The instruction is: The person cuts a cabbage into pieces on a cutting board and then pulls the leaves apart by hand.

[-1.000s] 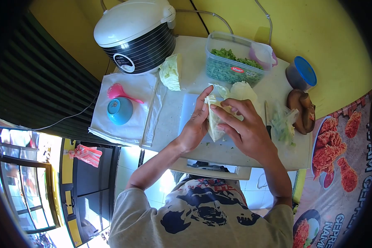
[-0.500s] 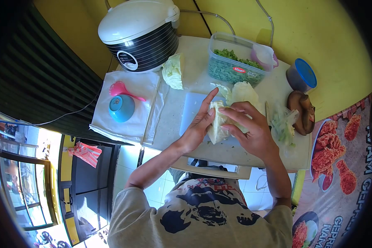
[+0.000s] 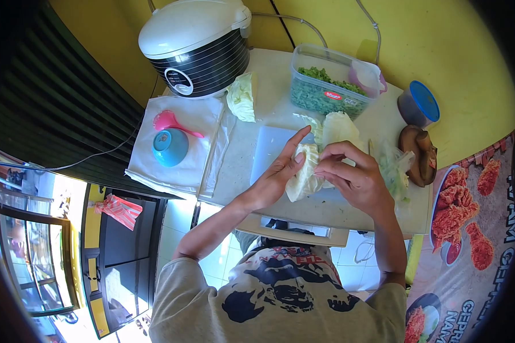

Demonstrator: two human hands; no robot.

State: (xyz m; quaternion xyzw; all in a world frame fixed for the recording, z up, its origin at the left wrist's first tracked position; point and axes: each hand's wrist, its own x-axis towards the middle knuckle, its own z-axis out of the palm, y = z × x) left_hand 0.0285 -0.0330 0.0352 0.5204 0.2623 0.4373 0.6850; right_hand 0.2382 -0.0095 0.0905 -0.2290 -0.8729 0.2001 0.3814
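Observation:
A pale cut piece of cabbage (image 3: 304, 182) is gripped in my left hand (image 3: 277, 178), its thumb pressed on the leaves and its index finger stretched out. On the other side, my right hand (image 3: 352, 174) has thumb and fingertips pinched at the cabbage's edge; its fingers partly hide the contact. Both hands are above the table's front part, over a whitish cutting board (image 3: 263, 154). Just beyond them lie loose cabbage leaves (image 3: 339, 128). Another cabbage chunk (image 3: 241, 98) rests farther back, near the rice cooker.
At the back left is a rice cooker (image 3: 197, 63). A blue bowl (image 3: 170, 147) and pink ladle (image 3: 169, 121) lie on white cloth. Behind my hands stands a clear tub (image 3: 326, 94) of chopped greens. A blue-lidded container (image 3: 419, 104) and a plastic bag (image 3: 396, 171) are at right.
My right fingers have drawn together into a pinch at the cabbage's edge. The cabbage piece has turned in my left hand, showing more of its leafy side.

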